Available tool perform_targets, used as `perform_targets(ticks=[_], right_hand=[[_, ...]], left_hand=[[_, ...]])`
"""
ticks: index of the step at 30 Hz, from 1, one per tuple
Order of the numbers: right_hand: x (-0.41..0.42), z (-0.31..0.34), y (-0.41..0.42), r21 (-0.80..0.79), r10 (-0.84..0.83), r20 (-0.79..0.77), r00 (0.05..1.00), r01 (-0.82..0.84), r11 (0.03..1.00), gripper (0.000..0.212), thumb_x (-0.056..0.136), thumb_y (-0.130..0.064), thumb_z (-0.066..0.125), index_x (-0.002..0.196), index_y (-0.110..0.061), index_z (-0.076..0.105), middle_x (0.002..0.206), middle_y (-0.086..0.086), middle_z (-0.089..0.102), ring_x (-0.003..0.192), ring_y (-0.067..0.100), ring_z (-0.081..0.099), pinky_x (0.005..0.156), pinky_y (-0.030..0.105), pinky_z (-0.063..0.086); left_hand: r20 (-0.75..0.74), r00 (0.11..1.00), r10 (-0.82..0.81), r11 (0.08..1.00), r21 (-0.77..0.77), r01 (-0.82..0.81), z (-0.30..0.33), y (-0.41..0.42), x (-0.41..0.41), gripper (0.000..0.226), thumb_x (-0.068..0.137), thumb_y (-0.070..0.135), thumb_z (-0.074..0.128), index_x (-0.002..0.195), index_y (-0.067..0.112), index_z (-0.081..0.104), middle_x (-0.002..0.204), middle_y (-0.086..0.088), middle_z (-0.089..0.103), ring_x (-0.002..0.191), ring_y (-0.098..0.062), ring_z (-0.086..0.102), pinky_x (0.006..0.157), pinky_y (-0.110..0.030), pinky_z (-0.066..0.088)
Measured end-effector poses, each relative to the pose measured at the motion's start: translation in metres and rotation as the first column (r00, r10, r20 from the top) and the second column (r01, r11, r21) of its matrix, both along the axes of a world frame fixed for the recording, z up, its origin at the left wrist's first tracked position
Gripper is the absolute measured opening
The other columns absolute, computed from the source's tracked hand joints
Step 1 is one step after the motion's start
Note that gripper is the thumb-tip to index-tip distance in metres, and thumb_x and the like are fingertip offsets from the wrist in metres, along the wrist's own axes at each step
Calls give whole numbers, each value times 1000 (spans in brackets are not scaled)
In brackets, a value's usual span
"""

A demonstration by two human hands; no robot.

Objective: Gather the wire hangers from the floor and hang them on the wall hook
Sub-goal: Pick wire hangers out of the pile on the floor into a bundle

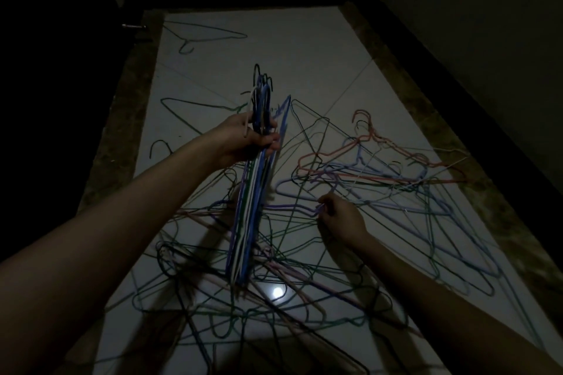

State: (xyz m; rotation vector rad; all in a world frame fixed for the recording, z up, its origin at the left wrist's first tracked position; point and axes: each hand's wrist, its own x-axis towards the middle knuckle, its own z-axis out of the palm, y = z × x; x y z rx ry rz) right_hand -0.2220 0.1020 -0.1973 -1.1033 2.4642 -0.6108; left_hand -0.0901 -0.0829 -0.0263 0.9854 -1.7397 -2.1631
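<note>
My left hand [248,138] grips a bundle of several wire hangers [251,207] by their necks, hooks pointing up and away, the bundle hanging edge-on above the floor. Low over the floor, my right hand [341,218] pinches the hook end of a purple hanger [286,207] that lies in the tangle. A large heap of coloured wire hangers [380,179] in green, blue, red, pink and black covers the pale tiled floor [274,49]. A lone green hanger [210,33] lies far back. No wall hook shows in this dim view.
The corridor is narrow, with a dark wall on the right [472,24] and a dark door with a handle [132,26] at the left. A brown border strip [122,119] runs along both floor edges. A light reflection [277,292] glints on the tiles.
</note>
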Motion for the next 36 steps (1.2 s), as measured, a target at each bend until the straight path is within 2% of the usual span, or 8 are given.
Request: perform_targets(ticks=[7, 13, 17, 22, 25, 29, 31, 36], right_hand=[[-8, 15, 2, 68, 29, 11, 1000, -30, 997, 33, 86, -13, 59, 119, -11, 57, 108, 11, 65, 99, 25, 60, 79, 33, 48], [-10, 24, 11, 136, 6, -15, 1000, -4, 991, 38, 82, -15, 65, 118, -10, 57, 106, 8, 65, 96, 22, 60, 76, 32, 48], [-15, 33, 20, 74, -81, -34, 996, 83, 994, 34, 83, -16, 65, 116, -11, 58, 103, 9, 66, 93, 25, 60, 72, 33, 48], [-22, 47, 23, -8, -87, -31, 996, 87, 996, 37, 82, -14, 66, 117, -13, 57, 104, 9, 65, 92, 25, 60, 70, 32, 46], [-26, 60, 20, -78, -52, -93, 994, 45, 996, 33, 82, -11, 64, 114, -11, 58, 99, 11, 66, 88, 28, 61, 67, 33, 46], [-32, 77, 14, -149, -17, -182, 983, -11, 989, 25, 85, -9, 58, 109, -16, 56, 90, 10, 66, 81, 28, 62, 65, 41, 51], [-36, 84, 13, -164, 20, -197, 980, -53, 985, 22, 87, -8, 55, 106, -17, 55, 89, 9, 66, 79, 27, 61, 64, 42, 51], [-45, 104, 15, -260, -36, -192, 981, -16, 965, 18, 87, -7, 58, 97, -20, 52, 91, -3, 65, 76, 18, 59, 65, 41, 51]], left_hand=[[-5, 1000, 17, 1000, 5, -17, 8, -5, 10, 31, 85, -20, 46, 89, 10, 54, 85, -11, 59, 73, -17, 62, 57, -21, 55], [26, 999, 27, 1000, -13, -27, 12, -5, 16, 30, 85, -18, 47, 90, 10, 55, 88, -11, 60, 76, -17, 63, 56, -21, 56], [0, 1000, 23, 1000, -8, -23, 15, -4, 18, 30, 85, -19, 47, 89, 10, 55, 86, -11, 60, 71, -15, 63, 55, -20, 55], [23, 999, 32, 999, -39, -31, 16, -6, 18, 30, 86, -17, 48, 90, 12, 56, 85, -8, 62, 65, -11, 67, 57, -20, 56], [28, 999, 42, 998, -44, -41, 15, -6, 18, 29, 86, -16, 49, 90, 12, 56, 85, -8, 61, 72, -14, 65, 57, -21, 56], [19, 998, 59, 998, -33, -59, 15, -8, 19, 29, 85, -18, 50, 91, 10, 56, 86, -10, 62, 68, -13, 66, 57, -21, 56], [18, 998, 59, 998, -37, -58, 16, -8, 21, 28, 85, -17, 51, 91, 10, 56, 85, -10, 62, 66, -12, 67, 55, -21, 55], [18, 998, 59, 996, -66, -58, 18, -13, 26, 26, 84, -14, 54, 92, 10, 56, 86, -10, 63, 67, -13, 67, 55, -21, 54]])
